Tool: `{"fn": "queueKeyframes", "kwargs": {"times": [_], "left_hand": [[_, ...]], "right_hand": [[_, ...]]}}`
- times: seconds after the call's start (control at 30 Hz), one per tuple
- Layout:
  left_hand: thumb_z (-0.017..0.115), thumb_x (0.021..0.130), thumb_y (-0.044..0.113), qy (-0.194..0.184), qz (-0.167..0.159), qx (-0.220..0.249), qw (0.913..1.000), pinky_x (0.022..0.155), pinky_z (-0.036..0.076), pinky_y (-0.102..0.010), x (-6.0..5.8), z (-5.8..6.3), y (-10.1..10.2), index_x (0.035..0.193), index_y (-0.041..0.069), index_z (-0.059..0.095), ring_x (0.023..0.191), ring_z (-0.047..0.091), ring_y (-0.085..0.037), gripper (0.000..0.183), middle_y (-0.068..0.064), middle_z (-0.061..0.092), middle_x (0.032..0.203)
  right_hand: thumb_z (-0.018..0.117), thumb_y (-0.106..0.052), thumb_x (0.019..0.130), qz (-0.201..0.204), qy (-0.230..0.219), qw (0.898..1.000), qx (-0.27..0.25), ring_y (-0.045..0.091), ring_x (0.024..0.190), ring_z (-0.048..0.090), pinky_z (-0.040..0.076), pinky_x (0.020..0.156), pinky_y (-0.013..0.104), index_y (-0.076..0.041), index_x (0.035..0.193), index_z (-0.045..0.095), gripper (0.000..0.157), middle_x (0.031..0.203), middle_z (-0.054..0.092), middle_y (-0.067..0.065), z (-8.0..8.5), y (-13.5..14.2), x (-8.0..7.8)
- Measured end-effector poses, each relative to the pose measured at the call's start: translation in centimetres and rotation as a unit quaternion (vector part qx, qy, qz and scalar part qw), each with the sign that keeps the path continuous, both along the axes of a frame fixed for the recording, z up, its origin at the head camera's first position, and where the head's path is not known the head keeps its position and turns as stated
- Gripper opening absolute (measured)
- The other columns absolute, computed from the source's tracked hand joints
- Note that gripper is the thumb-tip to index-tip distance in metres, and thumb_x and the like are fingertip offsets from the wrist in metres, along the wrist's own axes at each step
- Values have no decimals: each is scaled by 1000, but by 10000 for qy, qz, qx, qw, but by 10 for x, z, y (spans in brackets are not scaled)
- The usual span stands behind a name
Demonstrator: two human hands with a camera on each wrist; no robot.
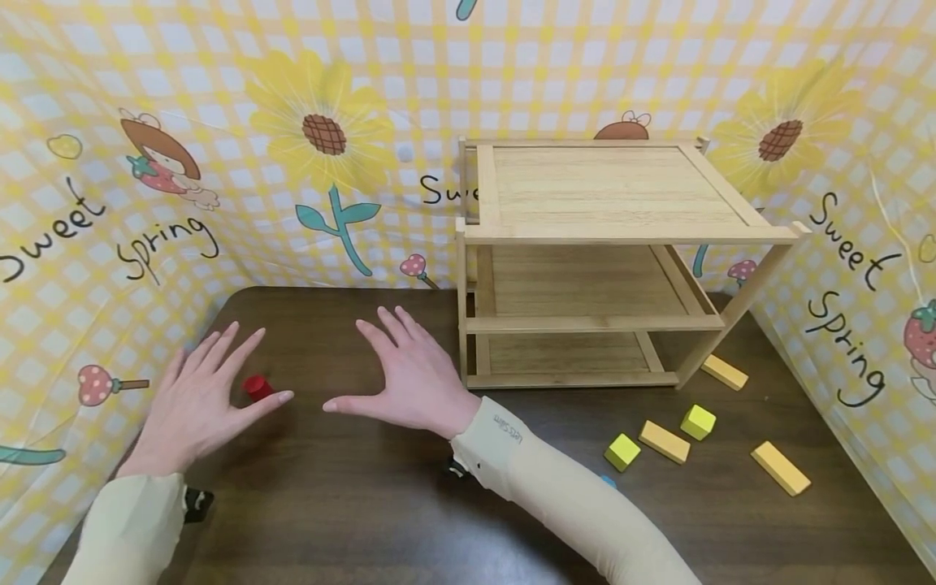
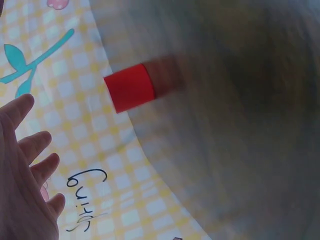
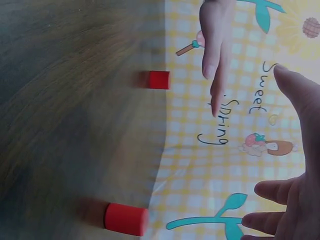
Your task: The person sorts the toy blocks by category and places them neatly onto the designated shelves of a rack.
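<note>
My left hand (image 1: 193, 410) hovers over the left of the dark table with fingers spread, holding nothing. A red cylinder (image 1: 257, 387) stands by it, seen between thumb and forefinger in the head view. My right hand (image 1: 413, 374) is held out to the right of it, thumb apart from the straight fingers and nothing in its grasp. Two red pieces show in the right wrist view: a small far one (image 3: 159, 80) and a nearer cylinder (image 3: 126, 218), below the right fingers. The left wrist view has one red cylinder (image 2: 130, 88), apart from the fingers.
A three-tier wooden shelf (image 1: 617, 195) stands at the back right. Before it and to its right lie two yellow-green cubes (image 1: 622, 452), several light wooden planks (image 1: 781, 468) and a blue piece (image 1: 608, 481) mostly hidden by the right sleeve. Checked cloth (image 1: 409, 81) hangs around the table.
</note>
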State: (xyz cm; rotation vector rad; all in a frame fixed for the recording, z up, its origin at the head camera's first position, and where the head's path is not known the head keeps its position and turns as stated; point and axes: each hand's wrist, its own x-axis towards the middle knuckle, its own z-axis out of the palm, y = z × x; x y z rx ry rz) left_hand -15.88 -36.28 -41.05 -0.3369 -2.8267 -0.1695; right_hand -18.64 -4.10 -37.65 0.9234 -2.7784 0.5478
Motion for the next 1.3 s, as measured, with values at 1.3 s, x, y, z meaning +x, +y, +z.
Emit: {"fn": "queueKeyframes", "kwargs": {"times": [1.3], "left_hand": [[80,87,39,1169,-1626,1904,9611,122,20,-51,-17,37,143,158,16,40,146,34,-31,85,-8,42,157]], "right_hand": [[64,-72,87,252,189,9955,-897,12,133,47,44,108,37,-21,137,64,72,142,57,-4,21,141,49]]}}
